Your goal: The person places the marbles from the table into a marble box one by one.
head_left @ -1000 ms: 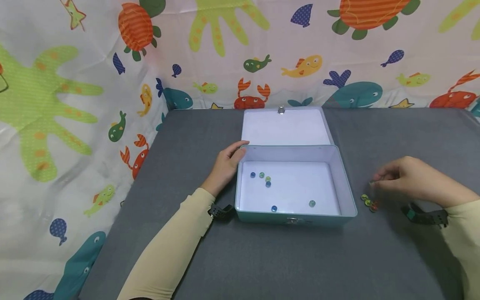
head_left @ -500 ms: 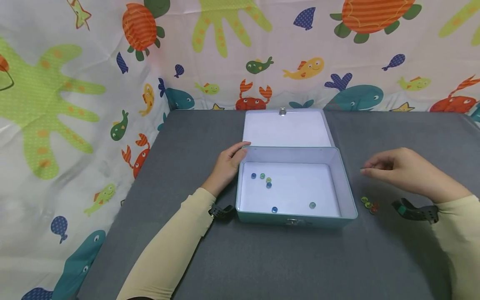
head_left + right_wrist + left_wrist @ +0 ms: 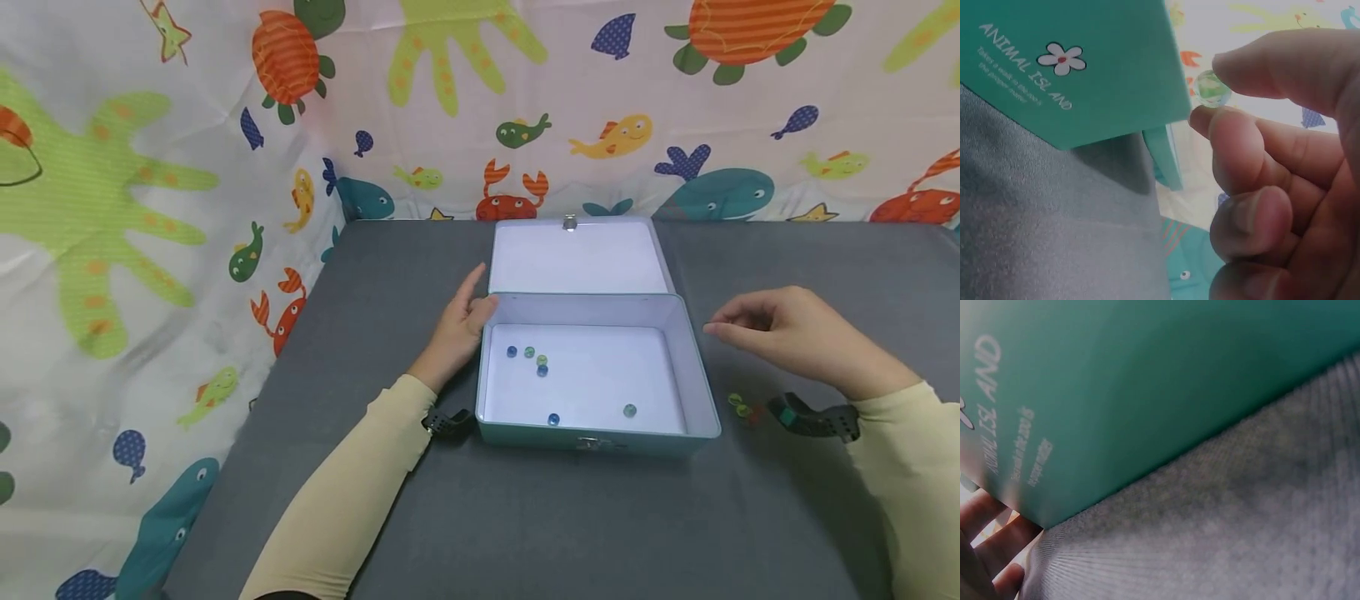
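Note:
A shallow green tin box (image 3: 525, 435) with a white inside stands on the grey table, its lid (image 3: 585, 257) laid back. Several blue and green glass marbles lie on its floor, a blue marble (image 3: 553, 419) near the front. My left hand (image 3: 453, 333) rests at the back left corner, thumb by the rim and index finger raised; other fingers (image 3: 1010, 544) reach past the corner. Right of the box, above the table, my right hand (image 3: 798, 337) pinches a clear green marble (image 3: 1212, 89) between thumb and finger. In the head view that marble is barely visible.
A few more marbles (image 3: 736, 400), green and orange, lie on the table (image 3: 600, 525) right of the box, partly beside the right wrist strap (image 3: 813, 417). Behind and to the left hangs a curtain (image 3: 450, 75) printed with sea animals.
My right hand has risen from the loose marbles and moved left toward the box, carrying a marble. The left index finger has lifted off the box's corner.

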### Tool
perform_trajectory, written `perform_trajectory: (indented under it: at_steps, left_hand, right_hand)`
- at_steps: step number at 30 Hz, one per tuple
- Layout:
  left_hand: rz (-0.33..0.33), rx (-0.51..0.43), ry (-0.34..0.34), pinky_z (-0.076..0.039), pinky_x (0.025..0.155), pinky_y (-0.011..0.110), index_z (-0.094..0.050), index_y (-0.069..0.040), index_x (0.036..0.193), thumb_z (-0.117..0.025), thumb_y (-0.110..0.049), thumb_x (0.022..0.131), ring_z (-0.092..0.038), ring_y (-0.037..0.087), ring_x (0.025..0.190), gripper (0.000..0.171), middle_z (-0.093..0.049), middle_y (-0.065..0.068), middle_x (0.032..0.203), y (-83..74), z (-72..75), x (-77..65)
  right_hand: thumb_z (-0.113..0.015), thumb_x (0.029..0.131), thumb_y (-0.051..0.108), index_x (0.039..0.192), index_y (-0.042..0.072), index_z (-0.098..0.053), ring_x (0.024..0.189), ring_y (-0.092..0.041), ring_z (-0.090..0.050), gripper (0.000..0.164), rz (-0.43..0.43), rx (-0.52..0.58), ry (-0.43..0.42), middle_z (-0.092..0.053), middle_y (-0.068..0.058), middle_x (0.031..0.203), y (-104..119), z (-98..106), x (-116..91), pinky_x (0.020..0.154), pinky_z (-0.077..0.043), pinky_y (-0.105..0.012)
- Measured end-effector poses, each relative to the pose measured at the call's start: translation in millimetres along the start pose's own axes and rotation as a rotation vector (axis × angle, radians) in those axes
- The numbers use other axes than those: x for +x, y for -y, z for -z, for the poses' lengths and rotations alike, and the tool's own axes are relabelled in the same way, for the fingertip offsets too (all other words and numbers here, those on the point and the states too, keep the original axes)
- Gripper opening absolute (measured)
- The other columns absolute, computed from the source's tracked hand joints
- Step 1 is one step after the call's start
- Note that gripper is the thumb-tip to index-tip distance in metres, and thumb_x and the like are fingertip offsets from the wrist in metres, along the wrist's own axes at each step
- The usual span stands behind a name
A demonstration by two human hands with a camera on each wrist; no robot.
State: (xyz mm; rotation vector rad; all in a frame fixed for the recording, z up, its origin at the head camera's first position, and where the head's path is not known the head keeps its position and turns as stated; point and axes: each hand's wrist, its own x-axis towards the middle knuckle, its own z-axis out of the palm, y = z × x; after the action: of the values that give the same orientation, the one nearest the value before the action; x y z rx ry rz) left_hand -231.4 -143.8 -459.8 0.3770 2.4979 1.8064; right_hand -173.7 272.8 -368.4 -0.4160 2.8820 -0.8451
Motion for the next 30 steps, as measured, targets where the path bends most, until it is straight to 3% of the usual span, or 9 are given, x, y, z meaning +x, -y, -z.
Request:
perform_trajectory:
  at_steps: [2, 6, 11, 18, 30]
  left_hand:
    - [0.003, -0.014, 0.004, -0.046, 0.113, 0.051, -0.026, -0.013, 0.168, -0.051, -0.037, 0.110, -0.064, 0.033, 0.127, 0.067, -0.065, 0.020, 0.140, 0.2, -0.2, 0.5]
    - [-0.021, 0.016, -0.004, -0.046, 0.113, 0.049, -0.032, -0.006, 0.165, -0.050, -0.033, 0.111, -0.064, 0.035, 0.128, 0.063, -0.063, 0.023, 0.143, 1.4, 0.1, 1.6]
    - [-0.025, 0.028, -0.007, -0.042, 0.117, 0.047, -0.034, -0.006, 0.165, -0.050, -0.032, 0.111, -0.059, 0.034, 0.135, 0.062, -0.057, 0.021, 0.150, 2.7, -1.0, 2.2]
    - [-0.024, 0.059, -0.003, -0.032, 0.124, 0.044, -0.033, -0.011, 0.166, -0.048, -0.038, 0.111, -0.040, 0.024, 0.152, 0.062, -0.044, 0.011, 0.163, 2.5, -1.4, 1.0]
    - [-0.015, 0.078, -0.008, -0.031, 0.124, 0.043, -0.033, -0.012, 0.166, -0.047, -0.041, 0.111, -0.038, 0.024, 0.153, 0.064, -0.043, 0.009, 0.164, 0.1, -1.4, 1.6]
  right_hand:
    - [-0.076, 0.099, 0.027, 0.111, 0.007, -0.080, 0.076, -0.014, -0.058, 0.023, 0.002, 0.002, -0.003, -0.076, -0.004, 0.094, 1.7, -0.1, 0.7, 0.064, -0.050, -0.027]
    - [-0.075, 0.099, 0.029, 0.113, 0.008, -0.080, 0.079, -0.014, -0.059, 0.026, 0.004, 0.006, -0.008, -0.076, -0.005, 0.097, 4.4, 0.9, 3.4, 0.066, -0.051, -0.026]
    - [-0.075, 0.100, 0.033, 0.115, 0.011, -0.080, 0.082, -0.017, -0.059, 0.028, 0.000, 0.005, -0.007, -0.077, -0.005, 0.100, 11.3, 3.3, 6.9, 0.067, -0.052, -0.026]
    - [-0.076, 0.099, 0.031, 0.110, 0.012, -0.081, 0.079, -0.017, -0.059, 0.023, 0.023, 0.033, -0.025, -0.077, -0.002, 0.093, 30.4, -0.6, 15.1, 0.068, -0.049, -0.025]
    - [-0.078, 0.097, 0.027, 0.112, 0.008, -0.080, 0.076, -0.021, -0.056, 0.024, 0.056, 0.063, -0.013, -0.074, -0.005, 0.090, 61.4, -8.8, 32.1, 0.062, -0.047, -0.027]
